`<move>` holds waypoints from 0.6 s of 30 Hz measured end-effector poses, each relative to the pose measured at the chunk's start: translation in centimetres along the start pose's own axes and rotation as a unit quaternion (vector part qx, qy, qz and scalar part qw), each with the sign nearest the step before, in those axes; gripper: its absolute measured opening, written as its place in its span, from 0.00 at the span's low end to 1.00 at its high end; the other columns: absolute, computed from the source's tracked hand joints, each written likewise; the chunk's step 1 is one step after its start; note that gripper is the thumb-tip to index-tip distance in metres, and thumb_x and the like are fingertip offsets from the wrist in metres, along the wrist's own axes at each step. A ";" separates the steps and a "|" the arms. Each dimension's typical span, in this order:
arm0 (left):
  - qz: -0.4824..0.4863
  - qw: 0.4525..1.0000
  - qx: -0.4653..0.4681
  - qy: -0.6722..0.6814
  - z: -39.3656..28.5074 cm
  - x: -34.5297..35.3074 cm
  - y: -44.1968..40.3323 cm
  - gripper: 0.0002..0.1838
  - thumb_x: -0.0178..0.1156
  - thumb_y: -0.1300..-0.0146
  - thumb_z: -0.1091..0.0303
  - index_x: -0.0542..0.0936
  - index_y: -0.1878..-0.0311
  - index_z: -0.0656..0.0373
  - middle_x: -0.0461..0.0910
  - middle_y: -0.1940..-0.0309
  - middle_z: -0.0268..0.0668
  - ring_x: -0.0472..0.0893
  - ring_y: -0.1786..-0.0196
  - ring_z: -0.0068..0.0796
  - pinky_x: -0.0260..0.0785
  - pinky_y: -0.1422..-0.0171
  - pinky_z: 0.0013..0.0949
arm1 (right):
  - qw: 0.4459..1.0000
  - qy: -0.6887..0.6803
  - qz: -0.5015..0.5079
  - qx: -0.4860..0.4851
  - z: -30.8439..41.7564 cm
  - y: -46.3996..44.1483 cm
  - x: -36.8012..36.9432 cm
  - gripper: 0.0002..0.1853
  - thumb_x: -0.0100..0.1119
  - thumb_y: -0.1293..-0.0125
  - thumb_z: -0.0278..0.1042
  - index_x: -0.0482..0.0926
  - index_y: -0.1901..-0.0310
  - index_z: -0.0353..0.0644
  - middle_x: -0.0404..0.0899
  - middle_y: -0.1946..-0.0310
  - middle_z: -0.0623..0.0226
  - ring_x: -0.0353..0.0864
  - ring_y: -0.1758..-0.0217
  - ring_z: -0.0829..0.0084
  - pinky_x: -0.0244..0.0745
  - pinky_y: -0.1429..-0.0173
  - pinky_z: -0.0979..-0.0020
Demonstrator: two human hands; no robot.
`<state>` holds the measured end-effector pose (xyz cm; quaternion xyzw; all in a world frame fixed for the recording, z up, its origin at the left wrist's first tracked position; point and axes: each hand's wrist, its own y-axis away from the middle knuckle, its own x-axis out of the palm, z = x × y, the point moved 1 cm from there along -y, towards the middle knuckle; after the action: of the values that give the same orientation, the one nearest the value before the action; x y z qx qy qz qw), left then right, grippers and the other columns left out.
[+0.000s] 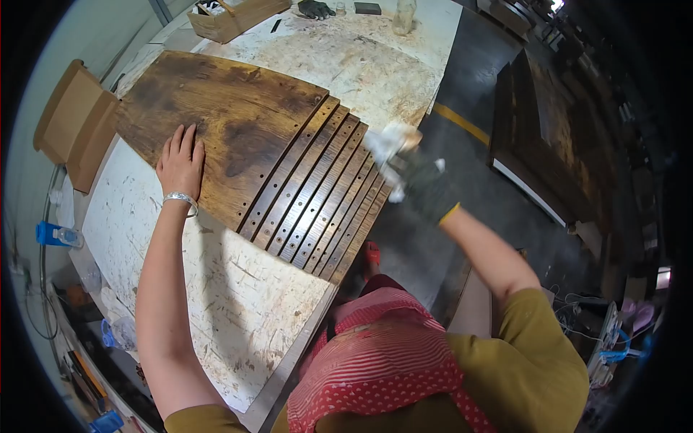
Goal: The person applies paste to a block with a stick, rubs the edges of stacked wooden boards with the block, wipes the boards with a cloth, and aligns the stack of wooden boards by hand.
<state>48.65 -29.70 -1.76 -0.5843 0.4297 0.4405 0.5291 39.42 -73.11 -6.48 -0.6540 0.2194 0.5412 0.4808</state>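
A stack of dark-stained wooden boards (216, 108) lies on the worktable, staggered like steps at the right end, with small holes along the exposed edge strips (299, 209). My left hand (181, 162) rests flat on the top board near its left side, fingers stretched out, a silver bracelet at the wrist. Beyond the stepped edges, my right hand (424, 180) wears a dark glove with a yellow cuff and is blurred by motion. It grips a crumpled white cloth (390, 146), which is close to the boards' right ends.
The worktable (238, 310) has a stained white top. At its far end are a cardboard box (231, 22), a dark glove (316, 9), a small dark block (367, 9) and a glass jar (404, 17). An open carton (76, 126) stands left; more dark panels (534, 137) stand right.
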 end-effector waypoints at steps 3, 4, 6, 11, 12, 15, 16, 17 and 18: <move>0.010 1.000 -0.004 -0.007 -0.1 -0.1 -0.1 0.26 0.39 0.32 0.47 0.63 0.32 0.40 0.57 0.30 0.29 0.56 0.28 0.36 0.44 0.27 0.44 | 0.992 0.024 0.051 0.111 -8.5 -1.2 1.6 0.20 0.59 0.47 0.33 0.77 0.50 0.46 0.75 0.56 0.54 0.76 0.54 0.53 0.72 0.51 0.57; 0.003 1.000 -0.008 -0.007 -0.1 -0.4 -0.5 0.26 0.39 0.32 0.47 0.63 0.32 0.40 0.57 0.30 0.29 0.56 0.28 0.36 0.44 0.27 0.44 | 0.995 0.019 0.012 0.102 -7.7 -2.1 -0.6 0.19 0.59 0.48 0.32 0.78 0.51 0.46 0.76 0.57 0.54 0.77 0.55 0.54 0.72 0.51 0.58; 0.008 1.000 -0.009 0.004 -0.2 -0.3 0.1 0.26 0.39 0.32 0.47 0.63 0.32 0.40 0.58 0.30 0.29 0.55 0.28 0.36 0.44 0.27 0.44 | 0.996 0.009 -0.016 0.091 -5.1 -1.5 -1.0 0.19 0.59 0.49 0.31 0.78 0.52 0.45 0.76 0.57 0.54 0.77 0.56 0.55 0.72 0.51 0.58; 0.006 1.000 -0.010 0.004 -0.5 -0.3 0.0 0.26 0.40 0.32 0.47 0.63 0.32 0.39 0.58 0.30 0.28 0.55 0.28 0.35 0.44 0.27 0.44 | 0.992 -0.023 -0.031 -0.116 0.4 0.4 1.2 0.22 0.61 0.52 0.29 0.77 0.51 0.43 0.77 0.55 0.57 0.76 0.50 0.57 0.72 0.49 0.61; 0.008 1.000 -0.015 0.008 -0.4 -0.4 0.1 0.26 0.40 0.32 0.47 0.63 0.32 0.39 0.58 0.30 0.28 0.55 0.28 0.35 0.44 0.27 0.44 | 0.994 -0.016 -0.077 -0.077 -1.1 0.0 1.5 0.25 0.60 0.53 0.32 0.76 0.48 0.44 0.75 0.55 0.61 0.75 0.52 0.60 0.69 0.47 0.58; -0.004 1.000 -0.006 0.004 -0.1 0.0 0.0 0.25 0.40 0.32 0.47 0.64 0.33 0.39 0.58 0.30 0.28 0.56 0.28 0.35 0.44 0.27 0.44 | 0.999 0.036 0.000 -0.003 -1.6 -0.5 1.2 0.23 0.60 0.52 0.32 0.76 0.50 0.44 0.75 0.56 0.61 0.75 0.53 0.60 0.69 0.50 0.59; -0.008 1.000 -0.007 0.007 -0.3 -0.3 -0.1 0.25 0.40 0.32 0.47 0.64 0.33 0.39 0.58 0.30 0.28 0.56 0.28 0.35 0.44 0.27 0.44 | 0.997 0.064 0.036 0.028 -1.7 -0.9 1.0 0.23 0.60 0.52 0.32 0.76 0.50 0.44 0.74 0.57 0.61 0.75 0.53 0.60 0.69 0.51 0.59; -0.005 1.000 -0.009 0.009 -0.4 -0.4 -0.1 0.25 0.40 0.32 0.47 0.64 0.33 0.39 0.58 0.30 0.28 0.56 0.28 0.34 0.44 0.27 0.44 | 0.997 0.068 0.034 0.022 -1.3 -0.8 0.6 0.23 0.60 0.52 0.32 0.76 0.50 0.44 0.74 0.57 0.61 0.75 0.53 0.60 0.69 0.51 0.59; 0.001 1.000 -0.013 0.009 -0.3 -0.3 0.1 0.25 0.40 0.32 0.47 0.64 0.33 0.39 0.58 0.30 0.28 0.56 0.28 0.34 0.44 0.27 0.44 | 0.999 0.043 0.015 0.012 -0.4 0.2 0.5 0.22 0.60 0.52 0.31 0.76 0.51 0.44 0.74 0.58 0.61 0.75 0.54 0.60 0.69 0.51 0.59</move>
<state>48.47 -30.02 -1.52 -0.5943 0.4297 0.4411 0.5173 39.62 -73.43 -7.00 -0.6673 0.2562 0.5175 0.4703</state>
